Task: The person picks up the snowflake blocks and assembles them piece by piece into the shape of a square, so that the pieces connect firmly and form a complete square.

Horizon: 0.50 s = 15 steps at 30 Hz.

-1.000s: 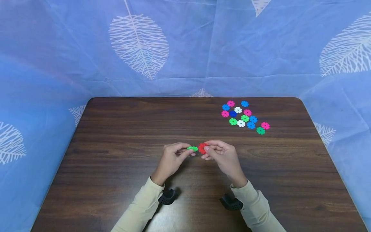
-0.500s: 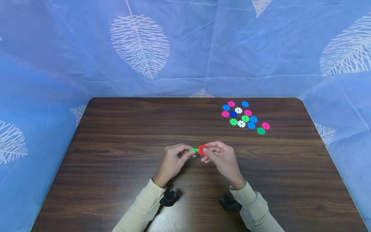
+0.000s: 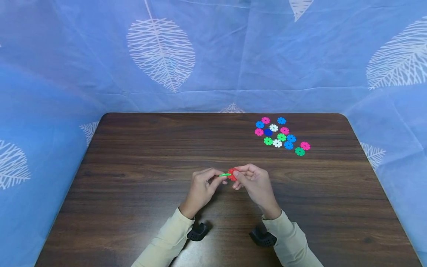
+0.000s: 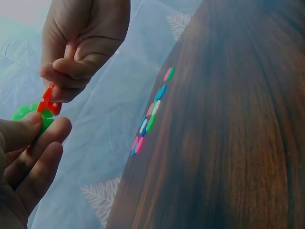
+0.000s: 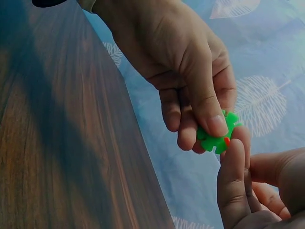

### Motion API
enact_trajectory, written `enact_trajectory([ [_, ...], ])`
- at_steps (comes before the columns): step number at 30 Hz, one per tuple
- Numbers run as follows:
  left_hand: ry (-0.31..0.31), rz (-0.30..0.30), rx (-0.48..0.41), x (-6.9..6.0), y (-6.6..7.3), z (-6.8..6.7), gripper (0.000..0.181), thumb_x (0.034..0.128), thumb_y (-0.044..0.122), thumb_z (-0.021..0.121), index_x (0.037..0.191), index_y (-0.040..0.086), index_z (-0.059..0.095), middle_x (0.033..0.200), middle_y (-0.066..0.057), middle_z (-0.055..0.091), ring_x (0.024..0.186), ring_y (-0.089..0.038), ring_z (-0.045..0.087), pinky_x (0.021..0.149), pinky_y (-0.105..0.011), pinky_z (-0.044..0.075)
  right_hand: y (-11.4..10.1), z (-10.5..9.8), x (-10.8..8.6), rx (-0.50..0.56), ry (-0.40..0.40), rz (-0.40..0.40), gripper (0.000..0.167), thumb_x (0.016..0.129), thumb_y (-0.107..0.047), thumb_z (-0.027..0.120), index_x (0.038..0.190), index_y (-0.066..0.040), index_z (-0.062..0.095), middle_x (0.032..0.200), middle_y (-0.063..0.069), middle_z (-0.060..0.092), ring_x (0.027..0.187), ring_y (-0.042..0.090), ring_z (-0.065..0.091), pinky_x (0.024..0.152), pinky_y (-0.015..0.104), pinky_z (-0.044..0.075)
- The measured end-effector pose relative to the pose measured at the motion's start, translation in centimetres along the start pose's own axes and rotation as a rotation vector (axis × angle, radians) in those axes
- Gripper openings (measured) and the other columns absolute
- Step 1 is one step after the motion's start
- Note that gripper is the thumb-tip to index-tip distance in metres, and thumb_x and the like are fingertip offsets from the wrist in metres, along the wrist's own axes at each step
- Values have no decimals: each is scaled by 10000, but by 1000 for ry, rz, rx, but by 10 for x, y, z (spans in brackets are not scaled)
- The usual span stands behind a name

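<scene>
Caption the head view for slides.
Green disc in left hand meets red disc in right hand, loose discs beyond.

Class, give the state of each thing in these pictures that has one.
Left hand: pinching the green disc.
Right hand: pinching the red disc.
Green disc: held crosswise to the red disc.
Red disc: meets the green disc's rim; depth of fit unclear.
Loose discs: flat on the table, clustered.
Blue cloth: hanging, creased.

A screened-off workspace: leaf-print cloth (image 3: 217, 55) borders the table (image 3: 150, 144).
</scene>
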<state>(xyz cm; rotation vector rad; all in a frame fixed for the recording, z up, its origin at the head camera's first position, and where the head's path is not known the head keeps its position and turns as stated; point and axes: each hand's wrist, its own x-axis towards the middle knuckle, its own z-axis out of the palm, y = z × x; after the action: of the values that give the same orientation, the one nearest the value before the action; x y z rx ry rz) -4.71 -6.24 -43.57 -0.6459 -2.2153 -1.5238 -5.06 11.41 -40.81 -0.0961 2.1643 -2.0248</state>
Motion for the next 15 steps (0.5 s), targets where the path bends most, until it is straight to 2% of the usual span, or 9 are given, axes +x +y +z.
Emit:
enact_trajectory([
  [4,-11,13,22,0,-1,0,48,797,32,728,827,18,693,724,-62,711,644,-121,680,571,-115,506,-1,1,0,-42,19,28,183,905,-47,614,1028,88,604,781,211,669,555,107,636,555,269,573],
  [9,-48,21,54,-1,-2,-2,74,819,64,724,865,24,683,755,-50,699,682,-106,667,637,-123,534,-2,0,1,-63,32,71,172,902,-50,618,1030,61,591,766,102,674,543,116,616,507,257,542],
  [15,-88,-26,15,-4,-5,-5,220,784,102,769,965,22,673,805,-60,690,667,-102,657,616,-163,548,-3,-1,2,-86,23,139,207,906,-114,632,1050,30,589,735,40,668,515,117,568,460,229,466],
])
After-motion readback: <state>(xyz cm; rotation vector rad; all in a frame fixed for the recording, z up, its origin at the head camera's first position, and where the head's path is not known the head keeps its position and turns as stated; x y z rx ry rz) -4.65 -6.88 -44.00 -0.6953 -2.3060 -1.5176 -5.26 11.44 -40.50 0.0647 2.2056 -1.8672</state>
